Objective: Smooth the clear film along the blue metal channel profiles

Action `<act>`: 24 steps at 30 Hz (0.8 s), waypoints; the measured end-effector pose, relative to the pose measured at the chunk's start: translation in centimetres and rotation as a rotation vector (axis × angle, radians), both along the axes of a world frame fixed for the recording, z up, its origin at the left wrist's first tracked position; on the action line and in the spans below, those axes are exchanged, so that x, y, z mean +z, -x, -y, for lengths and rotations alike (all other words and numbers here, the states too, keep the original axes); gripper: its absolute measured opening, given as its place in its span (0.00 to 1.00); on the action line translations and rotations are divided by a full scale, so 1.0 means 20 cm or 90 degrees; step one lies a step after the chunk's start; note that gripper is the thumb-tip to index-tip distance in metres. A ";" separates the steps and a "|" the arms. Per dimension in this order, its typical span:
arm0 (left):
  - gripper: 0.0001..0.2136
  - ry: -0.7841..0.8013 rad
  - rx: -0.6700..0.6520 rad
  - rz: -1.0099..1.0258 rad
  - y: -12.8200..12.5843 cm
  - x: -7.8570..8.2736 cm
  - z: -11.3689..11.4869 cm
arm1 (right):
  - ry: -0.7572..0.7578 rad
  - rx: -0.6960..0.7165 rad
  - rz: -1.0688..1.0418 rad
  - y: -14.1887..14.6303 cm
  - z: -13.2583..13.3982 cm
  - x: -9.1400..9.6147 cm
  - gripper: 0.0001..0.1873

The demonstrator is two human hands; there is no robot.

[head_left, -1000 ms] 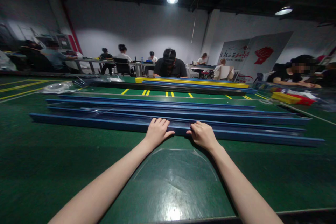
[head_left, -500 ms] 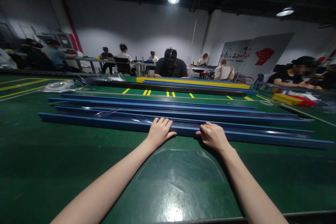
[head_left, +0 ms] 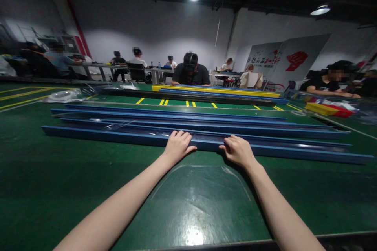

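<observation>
We see a long front blue channel (head_left: 206, 145) lying across the middle of the frame on the green tabletop (head_left: 73, 180), open side up, its left end a little higher in view than its right. Both our hands are on it near the centre. Our left hand (head_left: 178, 145) grasps the near wall, fingers bent over the rim into the trough and thumb along the outer face. Our right hand (head_left: 239, 151) grasps the same wall farther right, its fingers curled more tightly over the rim and its thumb outside. The fingertips are hidden, so we cannot tell how hard they press.

Just beyond lie other blue channels (head_left: 265, 129), roughly parallel. Farther up the frame are a black rail (head_left: 188, 97) and a yellow channel (head_left: 218, 91), with a co-worker in a dark shirt (head_left: 203, 74) leaning over behind them.

We judge the channel to be thin-walled plastic, light for its length and stiff, though its ends may sway or flex when it is held only at the middle. The glossy inside looks slippery, so the walls offer the surer hold. A wider spread of the hands, still balanced about the centre, should steady it; squeezing one wall hard could bend it.
</observation>
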State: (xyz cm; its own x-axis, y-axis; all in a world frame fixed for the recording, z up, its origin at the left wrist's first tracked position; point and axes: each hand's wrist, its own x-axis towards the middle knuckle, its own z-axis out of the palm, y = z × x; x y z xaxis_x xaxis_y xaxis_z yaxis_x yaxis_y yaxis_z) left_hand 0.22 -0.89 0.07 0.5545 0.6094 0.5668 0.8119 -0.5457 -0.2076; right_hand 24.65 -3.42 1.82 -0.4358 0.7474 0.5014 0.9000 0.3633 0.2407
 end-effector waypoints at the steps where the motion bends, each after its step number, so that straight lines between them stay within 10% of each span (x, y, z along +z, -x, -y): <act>1: 0.18 0.001 -0.002 0.000 0.00 0.00 0.00 | -0.001 0.000 -0.001 0.00 0.00 0.00 0.16; 24: 0.17 0.011 0.001 0.010 0.00 0.00 0.00 | 0.051 -0.016 -0.029 0.01 0.01 0.02 0.15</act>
State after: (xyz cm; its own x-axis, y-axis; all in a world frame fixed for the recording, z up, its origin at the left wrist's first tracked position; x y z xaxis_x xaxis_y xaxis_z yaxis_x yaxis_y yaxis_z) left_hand 0.19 -0.94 0.00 0.5439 0.6201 0.5653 0.8163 -0.5472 -0.1852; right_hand 24.40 -3.66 2.13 -0.3950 0.7959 0.4588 0.9182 0.3572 0.1711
